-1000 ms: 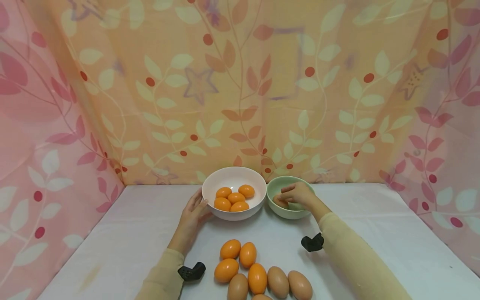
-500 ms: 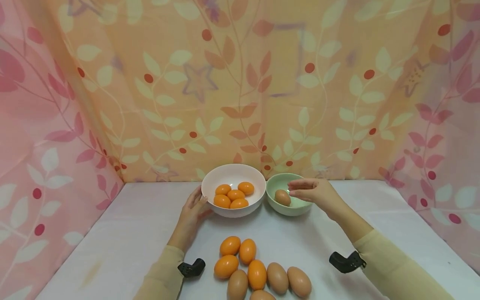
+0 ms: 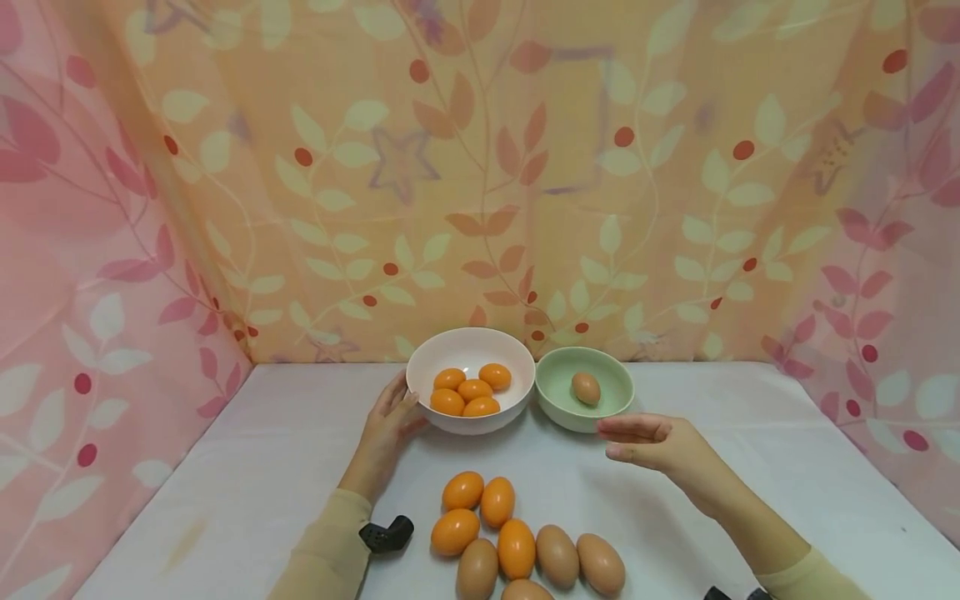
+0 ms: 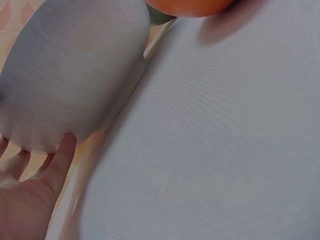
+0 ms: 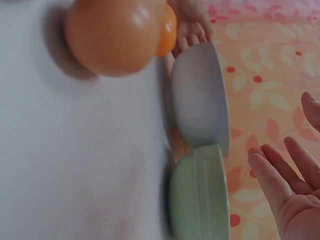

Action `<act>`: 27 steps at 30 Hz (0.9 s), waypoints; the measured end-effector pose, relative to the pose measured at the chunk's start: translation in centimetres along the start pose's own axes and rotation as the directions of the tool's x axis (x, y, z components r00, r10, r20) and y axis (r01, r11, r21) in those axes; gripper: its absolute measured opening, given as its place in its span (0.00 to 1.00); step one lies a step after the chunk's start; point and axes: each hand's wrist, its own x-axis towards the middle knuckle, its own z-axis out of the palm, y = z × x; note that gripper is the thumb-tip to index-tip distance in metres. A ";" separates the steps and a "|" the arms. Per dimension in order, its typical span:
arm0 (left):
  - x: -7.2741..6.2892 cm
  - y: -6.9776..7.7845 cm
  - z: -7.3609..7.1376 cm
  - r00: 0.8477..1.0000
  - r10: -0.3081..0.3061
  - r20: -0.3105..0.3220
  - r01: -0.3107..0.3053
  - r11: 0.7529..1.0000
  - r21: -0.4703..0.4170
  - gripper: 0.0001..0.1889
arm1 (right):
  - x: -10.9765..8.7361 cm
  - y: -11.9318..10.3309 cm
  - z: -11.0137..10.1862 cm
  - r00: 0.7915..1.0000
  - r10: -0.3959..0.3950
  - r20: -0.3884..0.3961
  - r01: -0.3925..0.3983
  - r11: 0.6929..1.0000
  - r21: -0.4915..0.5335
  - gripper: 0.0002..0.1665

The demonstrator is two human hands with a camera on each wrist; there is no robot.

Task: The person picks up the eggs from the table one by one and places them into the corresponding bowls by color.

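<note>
My left hand [image 3: 387,425] rests against the left outer wall of the white bowl [image 3: 471,426]. In the left wrist view its thumb and fingers [image 4: 61,160] touch the bowl's side without pinching the rim. Several orange eggs [image 3: 475,391] lie inside that bowl. Beside it, on the right, a smaller green bowl [image 3: 585,417] holds one brown egg [image 3: 586,388]. Just in front and to the right of the green bowl, my right hand [image 3: 663,446] is in the air, holding nothing. The right wrist view shows its fingers [image 5: 272,180] extended and spread.
Nearer to me on the white tablecloth [image 3: 300,450] lies a loose group of orange eggs [image 3: 454,532] and brown eggs [image 3: 557,556], partly cut off by the lower frame edge. A patterned curtain [image 3: 480,183] hangs right behind the bowls.
My right hand let go of the brown egg inside the green bowl, then drew back toward me and to the right. The egg now sits farther right in the bowl. My left hand stayed put.
</note>
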 end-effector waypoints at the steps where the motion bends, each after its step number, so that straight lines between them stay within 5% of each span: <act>1: 0.0 0.0 0.0 1.000 -0.002 -0.001 0.002 1.000 -0.001 0.30 | -0.3 0.2 0.2 1.000 0.012 0.007 -0.012 1.000 -0.001 0.31; 14: 0.1 0.0 0.2 1.000 -0.005 -0.006 0.005 1.000 -0.009 0.31 | -3.0 2.4 2.0 0.986 0.055 0.155 -0.068 0.995 0.079 0.32; 27: 0.0 -0.1 0.0 1.000 0.000 -0.015 -0.001 1.000 -0.008 0.31 | -3.4 3.6 2.9 0.958 0.003 0.286 -0.048 0.987 0.151 0.30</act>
